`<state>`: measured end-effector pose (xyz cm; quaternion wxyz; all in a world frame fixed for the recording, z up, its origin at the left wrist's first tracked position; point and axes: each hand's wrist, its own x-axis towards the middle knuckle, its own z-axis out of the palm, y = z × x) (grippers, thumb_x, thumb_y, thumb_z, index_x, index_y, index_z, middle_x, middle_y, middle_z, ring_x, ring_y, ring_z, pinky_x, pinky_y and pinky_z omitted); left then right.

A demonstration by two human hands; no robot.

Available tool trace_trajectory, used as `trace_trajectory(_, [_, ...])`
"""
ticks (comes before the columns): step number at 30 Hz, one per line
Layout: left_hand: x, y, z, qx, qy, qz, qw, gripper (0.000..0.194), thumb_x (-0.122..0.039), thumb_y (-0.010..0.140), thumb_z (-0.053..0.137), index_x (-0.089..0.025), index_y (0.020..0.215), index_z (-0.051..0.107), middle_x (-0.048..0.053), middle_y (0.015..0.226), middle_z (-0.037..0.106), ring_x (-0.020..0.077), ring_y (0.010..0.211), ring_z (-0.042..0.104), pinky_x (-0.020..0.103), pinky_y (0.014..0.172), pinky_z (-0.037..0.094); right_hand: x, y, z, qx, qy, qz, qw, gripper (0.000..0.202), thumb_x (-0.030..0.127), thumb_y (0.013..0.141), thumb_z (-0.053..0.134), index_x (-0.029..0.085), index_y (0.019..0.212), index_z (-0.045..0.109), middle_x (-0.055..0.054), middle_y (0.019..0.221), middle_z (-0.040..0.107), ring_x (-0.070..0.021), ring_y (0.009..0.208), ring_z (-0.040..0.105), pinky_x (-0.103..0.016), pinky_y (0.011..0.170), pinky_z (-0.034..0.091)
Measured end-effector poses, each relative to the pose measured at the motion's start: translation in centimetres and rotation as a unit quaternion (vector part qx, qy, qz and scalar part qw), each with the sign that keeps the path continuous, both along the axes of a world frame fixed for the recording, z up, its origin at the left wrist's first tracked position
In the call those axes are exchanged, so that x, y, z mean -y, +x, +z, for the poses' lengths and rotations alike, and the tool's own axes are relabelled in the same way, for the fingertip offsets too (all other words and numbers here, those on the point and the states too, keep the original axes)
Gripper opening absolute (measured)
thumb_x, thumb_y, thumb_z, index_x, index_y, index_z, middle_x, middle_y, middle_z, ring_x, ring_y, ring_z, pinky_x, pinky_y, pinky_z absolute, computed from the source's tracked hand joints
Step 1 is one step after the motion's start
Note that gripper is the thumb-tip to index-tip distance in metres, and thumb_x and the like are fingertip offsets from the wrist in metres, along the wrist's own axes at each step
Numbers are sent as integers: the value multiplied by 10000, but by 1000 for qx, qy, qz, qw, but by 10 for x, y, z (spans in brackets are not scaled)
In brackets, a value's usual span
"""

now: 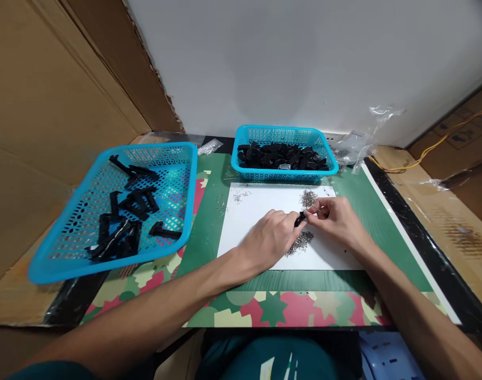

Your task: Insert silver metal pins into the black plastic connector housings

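Observation:
My left hand (270, 235) is closed around a small black plastic part (300, 219), whose end sticks out past the thumb and index finger. My right hand (334, 217) meets that end with thumb and index finger pinched; what sits between these fingertips is too small to name. Both hands are over a white sheet (249, 227). Just below them lies a pile of tiny metal pieces (301, 244), perhaps springs. Another pile of the same sort (308, 198) is above the right fingers. A thin scatter of small wire pieces (241, 195) lies at the sheet's upper left.
A blue basket (192, 184) at the left holds several long black parts (136, 203). Behind the sheet, a second blue basket (284, 176) is filled with black parts (280, 157). Clear plastic bags (349, 148) lie at the back right. Cardboard (59, 95) walls the left side.

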<state>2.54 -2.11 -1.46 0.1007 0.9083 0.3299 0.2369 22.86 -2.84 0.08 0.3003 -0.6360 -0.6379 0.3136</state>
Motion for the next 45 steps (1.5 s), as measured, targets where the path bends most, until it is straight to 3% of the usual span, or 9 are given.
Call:
trace_trajectory(7, [-1,-1,3,2,-7,-18,1000,324,-282,1114,436,-115,993,686,84,834,712,224,749,651,387,723,506,0,16,8,-1,-17,69,997,317,447,875,674,155,788,760,61,535,372,-102,516,300,-272,497,214])
trace_trajectory(10, [-2,-2,1,7,-20,-8,1000,324,-315,1114,456,-115,1003,686,88,862,725,237,788,664,390,740,512,1,24,15,37,-2,86,996,334,453,942,639,166,914,808,45,535,432,-118,512,357,-274,496,251])
trace_trajectory(12, [-2,-2,-2,7,-15,-8,1000,326,-327,1114,464,-107,1032,690,98,888,736,245,817,680,397,764,522,2,27,18,63,36,86,994,334,418,997,582,178,971,813,1,605,580,-145,562,487,-278,533,338])
trace_trajectory(15, [-2,-2,-3,-1,11,-17,1000,313,-314,1115,466,-98,1075,690,100,895,744,242,805,696,401,769,531,2,29,16,66,117,105,985,326,343,1053,511,202,1098,801,-70,918,775,-210,814,688,-320,722,498])
trace_trajectory(18, [-2,-1,-1,-15,41,-26,999,306,-292,1116,459,-98,1071,690,97,870,744,237,773,705,396,748,534,1,28,12,65,194,107,973,285,299,1051,545,237,1149,805,-83,1095,791,-242,981,729,-376,870,545])
trace_trajectory(21, [-3,-1,1,-11,48,-29,998,312,-287,1119,450,-97,1062,690,97,872,750,233,763,710,392,740,533,1,26,8,24,239,55,969,172,297,991,673,259,1002,840,-65,1040,807,-237,921,752,-387,847,584])
trace_trajectory(24, [-3,-1,0,-2,37,-31,999,318,-308,1120,454,-106,1058,692,86,866,760,234,758,718,397,744,530,1,19,6,-117,197,-16,973,94,329,894,800,240,892,831,-50,898,811,-219,788,764,-375,770,637])
trace_trajectory(28, [-3,-1,-2,3,22,-31,999,307,-334,1112,487,-107,1110,694,87,888,784,238,784,744,405,783,533,0,7,3,-252,92,-64,961,235,405,794,879,184,783,804,-72,859,794,-189,691,750,-330,664,660])
trace_trajectory(45, [-6,-1,-2,7,-54,-49,997,348,-341,1114,478,-89,1222,691,106,917,794,254,845,753,416,806,512,0,2,-2,-227,60,-78,969,324,450,782,874,157,717,752,-101,780,782,-198,699,741,-305,620,640])
